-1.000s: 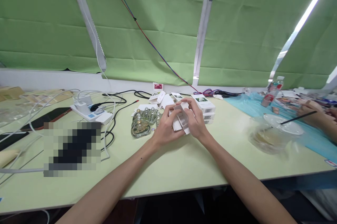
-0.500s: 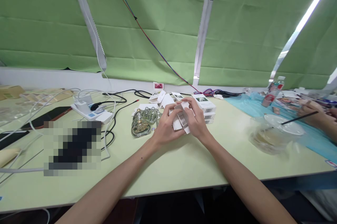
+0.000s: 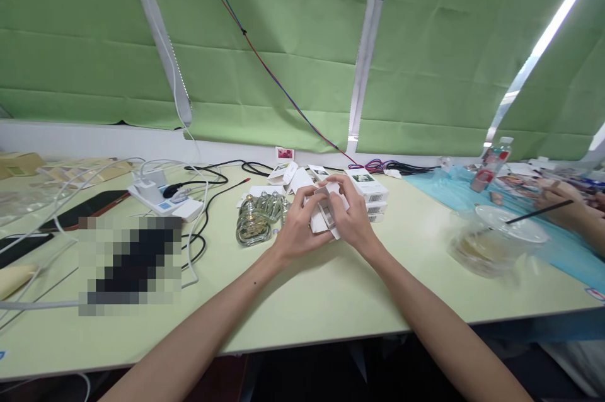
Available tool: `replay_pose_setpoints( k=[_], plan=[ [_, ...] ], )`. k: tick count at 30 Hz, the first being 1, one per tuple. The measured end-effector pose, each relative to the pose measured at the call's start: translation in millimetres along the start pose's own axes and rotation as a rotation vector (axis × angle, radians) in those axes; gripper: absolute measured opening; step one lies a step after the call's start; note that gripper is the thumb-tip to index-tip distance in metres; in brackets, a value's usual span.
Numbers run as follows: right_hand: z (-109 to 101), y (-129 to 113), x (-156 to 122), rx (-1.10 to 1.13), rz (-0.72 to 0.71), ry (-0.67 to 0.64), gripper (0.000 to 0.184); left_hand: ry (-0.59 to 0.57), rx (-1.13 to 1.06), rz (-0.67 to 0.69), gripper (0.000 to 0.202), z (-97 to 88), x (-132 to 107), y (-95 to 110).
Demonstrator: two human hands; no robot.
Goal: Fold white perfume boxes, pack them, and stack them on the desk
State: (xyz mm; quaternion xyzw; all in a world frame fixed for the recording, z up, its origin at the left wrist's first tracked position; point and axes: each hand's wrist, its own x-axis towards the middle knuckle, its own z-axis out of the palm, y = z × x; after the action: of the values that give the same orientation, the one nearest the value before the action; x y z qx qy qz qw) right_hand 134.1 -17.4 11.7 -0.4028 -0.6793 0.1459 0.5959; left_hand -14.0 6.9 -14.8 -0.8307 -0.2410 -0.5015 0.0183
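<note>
Both my hands hold a small white cardboard box [image 3: 322,216] above the middle of the pale green table [image 3: 331,301]. My left hand [image 3: 297,230] grips its left side with fingers curled. From the right, my right hand [image 3: 350,216] closes over it and presses its flaps with the fingertips. Just left of my left hand stand glass perfume bottles [image 3: 258,220]. Behind my right hand lies a stack of white printed boxes [image 3: 371,197], and loose opened white boxes [image 3: 288,175] lie behind the bottles.
A white power strip [image 3: 161,199] with black and white cables sits at the left, near a dark phone [image 3: 82,213]. At the right lie a blue sheet [image 3: 574,263], a clear plastic lidded bowl [image 3: 491,241] and another person's hand holding a dark stick [image 3: 558,208]. A plastic bottle [image 3: 491,164] stands behind.
My right fingers have closed further over the box's open side, hiding more of its inside. Hands and box stay in the same place.
</note>
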Motion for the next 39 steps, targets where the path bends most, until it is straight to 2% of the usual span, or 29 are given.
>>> replay_pose_setpoints(
  k=[11,39],
  plan=[
    [0.7,0.3,1.0,-0.016,-0.023,0.006,0.028,0.027,0.013,0.022,0.051,0.1,0.7,1.3],
    [2.1,1.9,0.6,-0.034,-0.004,-0.012,0.030,0.001,0.013,-0.031,0.050,0.9,0.0,0.7]
  ],
)
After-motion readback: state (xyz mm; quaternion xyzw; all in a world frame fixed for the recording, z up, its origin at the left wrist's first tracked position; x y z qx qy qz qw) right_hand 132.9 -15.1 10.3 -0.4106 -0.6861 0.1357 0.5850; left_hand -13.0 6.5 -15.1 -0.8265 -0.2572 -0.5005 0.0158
